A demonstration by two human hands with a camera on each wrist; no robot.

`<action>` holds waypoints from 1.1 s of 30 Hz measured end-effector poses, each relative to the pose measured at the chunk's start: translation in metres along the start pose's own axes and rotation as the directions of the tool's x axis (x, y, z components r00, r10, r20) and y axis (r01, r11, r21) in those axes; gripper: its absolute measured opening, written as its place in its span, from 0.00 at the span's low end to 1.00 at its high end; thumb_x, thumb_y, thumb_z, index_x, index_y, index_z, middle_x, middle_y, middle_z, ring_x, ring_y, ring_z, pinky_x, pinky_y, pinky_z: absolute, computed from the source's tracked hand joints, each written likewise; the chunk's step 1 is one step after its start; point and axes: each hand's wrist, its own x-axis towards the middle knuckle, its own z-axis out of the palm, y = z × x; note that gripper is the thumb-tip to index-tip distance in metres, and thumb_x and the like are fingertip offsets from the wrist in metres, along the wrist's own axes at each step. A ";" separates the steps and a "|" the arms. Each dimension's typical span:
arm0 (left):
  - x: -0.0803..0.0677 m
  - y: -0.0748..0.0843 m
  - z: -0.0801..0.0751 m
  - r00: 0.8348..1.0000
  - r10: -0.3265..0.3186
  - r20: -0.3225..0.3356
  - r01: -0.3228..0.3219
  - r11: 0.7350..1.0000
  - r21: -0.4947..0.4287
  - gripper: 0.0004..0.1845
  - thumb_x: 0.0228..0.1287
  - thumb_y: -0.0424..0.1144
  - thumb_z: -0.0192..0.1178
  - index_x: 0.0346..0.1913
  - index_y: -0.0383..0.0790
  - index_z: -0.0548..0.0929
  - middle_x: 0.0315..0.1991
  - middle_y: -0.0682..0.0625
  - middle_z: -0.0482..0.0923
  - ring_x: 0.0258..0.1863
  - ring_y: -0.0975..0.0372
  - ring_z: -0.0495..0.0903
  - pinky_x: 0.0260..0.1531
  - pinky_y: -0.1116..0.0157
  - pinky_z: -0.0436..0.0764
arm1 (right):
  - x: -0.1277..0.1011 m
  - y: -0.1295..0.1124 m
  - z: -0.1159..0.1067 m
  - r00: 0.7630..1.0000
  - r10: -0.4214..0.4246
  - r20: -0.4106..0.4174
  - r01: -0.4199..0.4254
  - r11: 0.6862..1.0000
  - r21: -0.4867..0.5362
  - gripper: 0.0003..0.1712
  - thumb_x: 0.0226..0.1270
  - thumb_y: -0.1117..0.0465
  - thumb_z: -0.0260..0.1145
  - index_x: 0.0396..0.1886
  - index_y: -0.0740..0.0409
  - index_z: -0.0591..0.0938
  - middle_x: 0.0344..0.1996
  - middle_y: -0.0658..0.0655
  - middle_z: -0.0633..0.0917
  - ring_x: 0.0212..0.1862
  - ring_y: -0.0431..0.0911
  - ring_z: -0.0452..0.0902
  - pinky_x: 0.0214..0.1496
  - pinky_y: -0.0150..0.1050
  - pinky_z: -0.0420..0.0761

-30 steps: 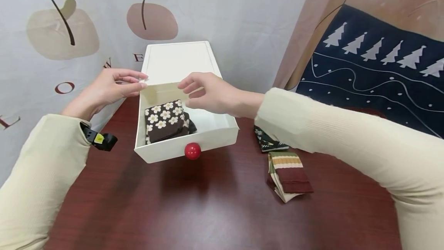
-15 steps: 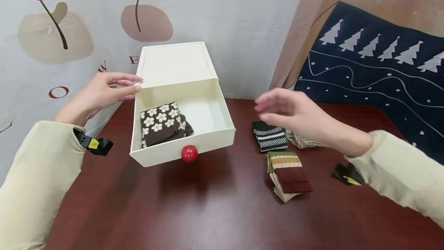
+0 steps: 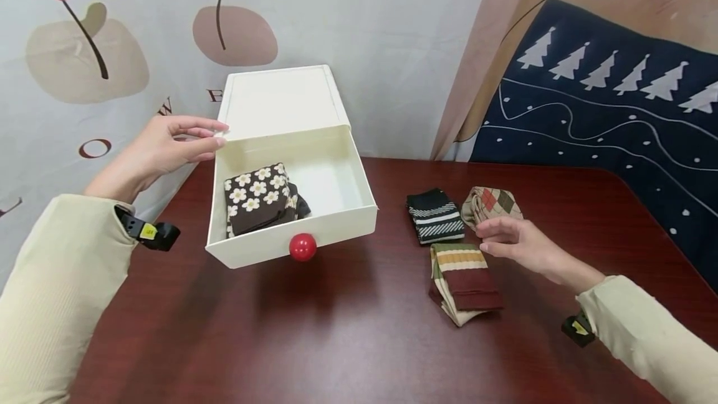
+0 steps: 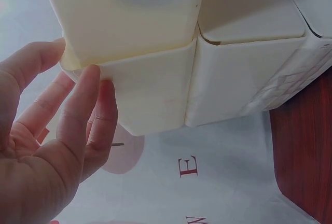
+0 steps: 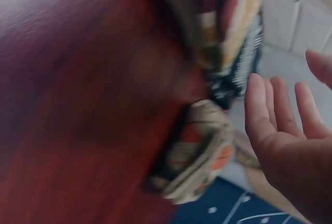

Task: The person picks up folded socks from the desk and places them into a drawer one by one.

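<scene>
A white drawer box (image 3: 283, 101) stands on the table with its drawer (image 3: 342, 220) pulled out, a red knob (image 3: 303, 247) on the front. Inside at the left lies a folded dark sock with white daisies (image 3: 255, 195). My left hand (image 3: 182, 142) pinches the upper left corner of the casing between thumb and fingertips; the left wrist view has them at its rim. My right hand (image 3: 521, 245), fingers slightly bent and holding nothing, hovers beside a beige argyle sock (image 3: 496, 201) and a maroon, cream and green striped sock (image 3: 468, 276).
A black-and-white patterned folded sock (image 3: 434, 217) lies between the drawer and the argyle one. The dark red tabletop (image 3: 336, 341) reaches back to a white printed cloth (image 3: 381, 48) and a navy cloth with trees (image 3: 589, 92).
My right hand has come away from over the drawer, moving right and down to the socks and uncovering the argyle one. The left hand stays at the box corner.
</scene>
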 end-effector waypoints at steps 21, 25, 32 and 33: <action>-0.001 0.001 -0.001 1.000 -0.019 0.011 0.018 0.999 0.028 0.26 0.56 0.47 0.60 0.55 0.38 0.73 0.40 0.51 0.72 0.30 0.70 0.80 0.30 0.78 0.77 | 0.019 0.031 0.015 0.984 0.094 0.154 -0.086 0.995 -0.056 0.32 0.51 0.59 0.69 0.54 0.70 0.70 0.53 0.69 0.69 0.49 0.55 0.70 0.46 0.41 0.75; -0.001 0.002 -0.001 0.999 -0.028 0.017 0.027 0.999 0.036 0.27 0.57 0.48 0.59 0.56 0.37 0.71 0.43 0.47 0.71 0.30 0.70 0.80 0.31 0.78 0.77 | 0.020 0.030 0.015 0.981 0.123 0.149 -0.113 0.991 -0.070 0.32 0.50 0.59 0.70 0.53 0.70 0.71 0.51 0.69 0.70 0.46 0.54 0.72 0.44 0.40 0.76; -0.001 0.003 0.000 1.000 -0.027 0.014 0.026 0.999 0.043 0.28 0.57 0.48 0.59 0.57 0.36 0.71 0.44 0.44 0.70 0.30 0.70 0.80 0.30 0.78 0.77 | 0.020 0.030 0.014 0.980 0.142 0.142 -0.127 0.985 -0.113 0.32 0.48 0.58 0.71 0.50 0.73 0.72 0.38 0.60 0.79 0.37 0.46 0.73 0.36 0.34 0.76; -0.002 0.003 -0.001 1.000 -0.025 0.014 0.024 0.999 0.040 0.28 0.57 0.48 0.59 0.57 0.36 0.71 0.44 0.45 0.70 0.30 0.70 0.80 0.30 0.78 0.77 | 0.020 0.030 0.014 0.980 0.142 0.140 -0.126 0.985 -0.118 0.31 0.48 0.58 0.71 0.49 0.72 0.73 0.37 0.59 0.79 0.36 0.45 0.73 0.36 0.34 0.76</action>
